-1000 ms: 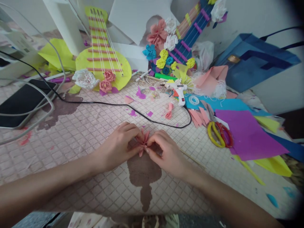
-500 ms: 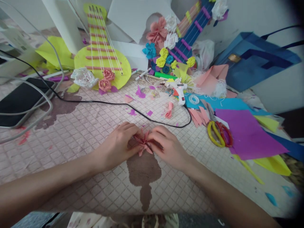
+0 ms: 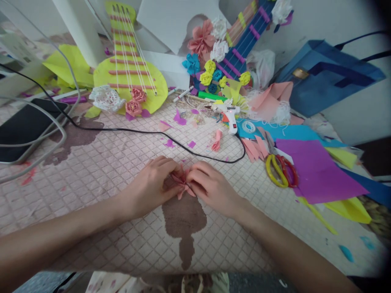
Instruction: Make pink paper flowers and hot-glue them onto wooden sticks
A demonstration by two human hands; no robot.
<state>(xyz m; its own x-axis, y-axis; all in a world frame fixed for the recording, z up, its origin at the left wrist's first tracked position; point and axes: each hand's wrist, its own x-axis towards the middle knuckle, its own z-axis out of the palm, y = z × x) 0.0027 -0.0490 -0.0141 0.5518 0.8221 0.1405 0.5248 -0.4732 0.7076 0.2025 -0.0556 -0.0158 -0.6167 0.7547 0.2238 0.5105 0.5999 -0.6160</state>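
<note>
A small pink paper flower (image 3: 182, 188) with pointed petals is pinched between both hands, just above a brown worn patch on the table. My left hand (image 3: 155, 183) grips its left side with thumb and fingers closed. On the other side, my right hand (image 3: 212, 185) pinches the right petals, its fingertips close to the flower's centre. The fingers cover part of the petals. Beyond the hands lies a pink folded paper bundle (image 3: 216, 140), with a white glue gun (image 3: 232, 118) behind it.
A black cord (image 3: 137, 131) curves across the table beyond my hands. Scissors (image 3: 276, 171) with yellow and red handles lie right, beside purple paper (image 3: 320, 171). A yellow paper guitar (image 3: 100, 75) and a blue one (image 3: 241, 53) lean at the back. A phone (image 3: 27, 126) lies left.
The right fingers have closed in slightly over the flower's right petals, covering more of them. The whole view has shifted a little; the other things stay in place.
</note>
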